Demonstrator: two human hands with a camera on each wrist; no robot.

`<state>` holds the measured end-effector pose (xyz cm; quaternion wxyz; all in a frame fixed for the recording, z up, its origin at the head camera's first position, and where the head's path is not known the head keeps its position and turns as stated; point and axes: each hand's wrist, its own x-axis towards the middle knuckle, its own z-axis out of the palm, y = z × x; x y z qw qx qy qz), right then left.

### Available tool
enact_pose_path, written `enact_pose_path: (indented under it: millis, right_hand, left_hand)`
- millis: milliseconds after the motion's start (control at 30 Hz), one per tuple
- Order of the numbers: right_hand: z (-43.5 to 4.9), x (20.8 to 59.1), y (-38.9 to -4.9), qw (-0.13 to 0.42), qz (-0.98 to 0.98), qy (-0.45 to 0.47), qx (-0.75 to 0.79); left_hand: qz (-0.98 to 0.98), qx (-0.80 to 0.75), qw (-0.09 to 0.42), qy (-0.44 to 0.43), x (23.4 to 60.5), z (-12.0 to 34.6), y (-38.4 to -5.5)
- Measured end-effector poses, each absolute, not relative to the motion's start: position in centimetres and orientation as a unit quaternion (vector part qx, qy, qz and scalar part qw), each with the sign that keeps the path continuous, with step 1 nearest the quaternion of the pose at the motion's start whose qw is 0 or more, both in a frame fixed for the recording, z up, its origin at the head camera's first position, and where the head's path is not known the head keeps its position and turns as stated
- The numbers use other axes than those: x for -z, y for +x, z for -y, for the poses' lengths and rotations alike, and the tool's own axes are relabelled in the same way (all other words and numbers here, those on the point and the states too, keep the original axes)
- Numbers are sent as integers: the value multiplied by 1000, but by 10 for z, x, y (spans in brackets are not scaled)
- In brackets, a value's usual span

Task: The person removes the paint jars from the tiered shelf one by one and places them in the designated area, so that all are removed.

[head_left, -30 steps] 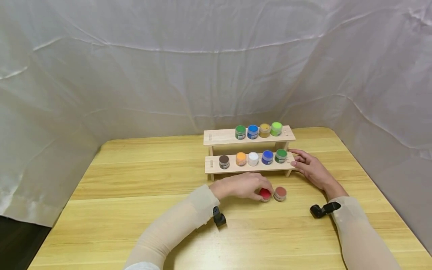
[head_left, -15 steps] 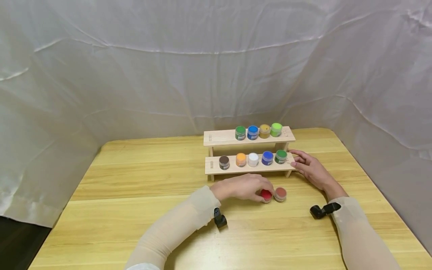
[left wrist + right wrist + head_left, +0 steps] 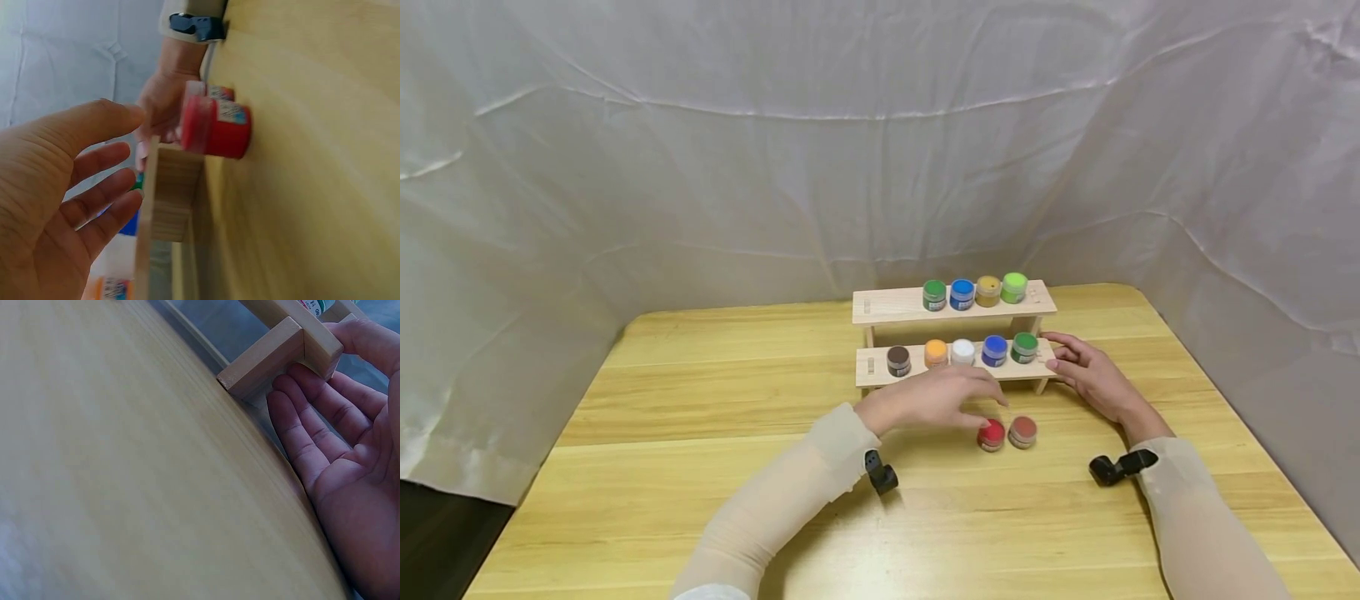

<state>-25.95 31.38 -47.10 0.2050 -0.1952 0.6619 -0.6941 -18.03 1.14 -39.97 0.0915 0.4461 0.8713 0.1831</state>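
Note:
My left hand (image 3: pixel 936 396) hovers just above a red paint jar (image 3: pixel 991 435), its fingers parted and holding nothing. In the left wrist view a gap shows between that hand and the red jar (image 3: pixel 219 127). Beside it on the table stands a brownish-red paint jar (image 3: pixel 1022 432). My right hand (image 3: pixel 1093 379) grips the right end of the lower shelf of a two-step wooden rack (image 3: pixel 917 379). In the right wrist view its thumb lies over the board (image 3: pixel 322 347) and the fingers (image 3: pixel 300 419) reach beneath, by the leg.
Brown (image 3: pixel 898 361), orange (image 3: pixel 936 352), white (image 3: pixel 962 350), blue (image 3: pixel 994 351) and green (image 3: pixel 1025 347) jars line the lower shelf. On the upper shelf (image 3: pixel 891 306) stand several more. Grey cloth (image 3: pixel 880 167) hangs behind the wooden table (image 3: pixel 700 400).
My left hand has let go of the red jar and risen up and slightly left, fingers spreading. Before that, the red jar shifted slightly right. My right hand stays put.

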Motion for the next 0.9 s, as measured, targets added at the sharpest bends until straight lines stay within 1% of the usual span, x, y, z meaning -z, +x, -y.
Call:
enact_pose_path:
  millis: [233, 533, 900]
  right_hand:
    - [-314, 471, -259, 204, -662, -198, 693]
    - [-313, 471, -260, 204, -660, -201, 694]
    - [-313, 470, -259, 201, -665, -201, 691]
  left_hand:
    - [-890, -179, 42, 418, 382, -1, -186]
    - [-913, -196, -24, 356, 366, 12, -195]
    - [-943, -167, -94, 271, 352, 24, -208]
